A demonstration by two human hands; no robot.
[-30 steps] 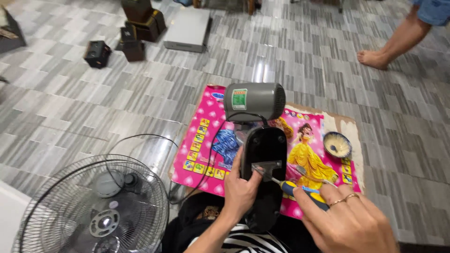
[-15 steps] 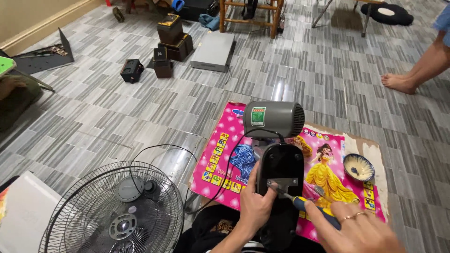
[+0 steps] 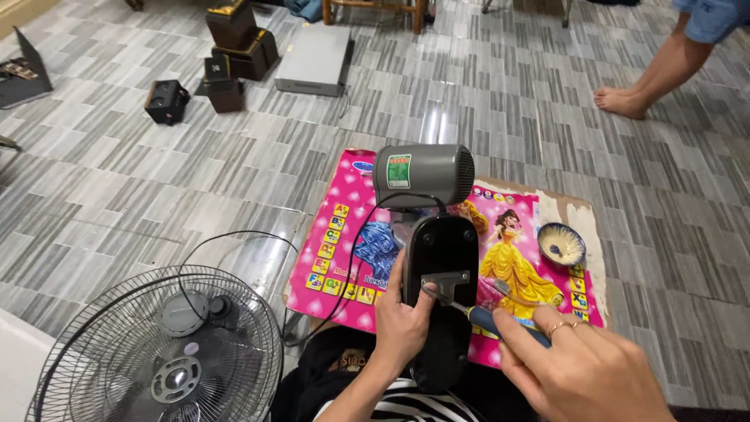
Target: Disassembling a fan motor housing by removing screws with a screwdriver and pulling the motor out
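A fan body lies on a pink picture mat (image 3: 336,234): a grey motor housing (image 3: 426,176) at the far end and a black stand neck (image 3: 441,266) running toward me. My left hand (image 3: 400,324) grips the left side of the black neck, thumb near a small metal bracket (image 3: 445,279). My right hand (image 3: 582,375) holds a screwdriver (image 3: 476,311) with a blue and yellow handle. Its metal tip touches the bracket.
A fan grille with blade hub (image 3: 160,355) lies at the lower left, a black cord (image 3: 234,238) looping beside it. A small bowl (image 3: 561,244) sits on the mat's right. Black boxes (image 3: 234,47) and a grey flat device (image 3: 315,59) stand far back. Another person's bare leg (image 3: 652,70) is top right.
The view shifted downward and closer. My right hand brought the screwdriver tip onto the bracket; my left hand kept its hold on the black neck.
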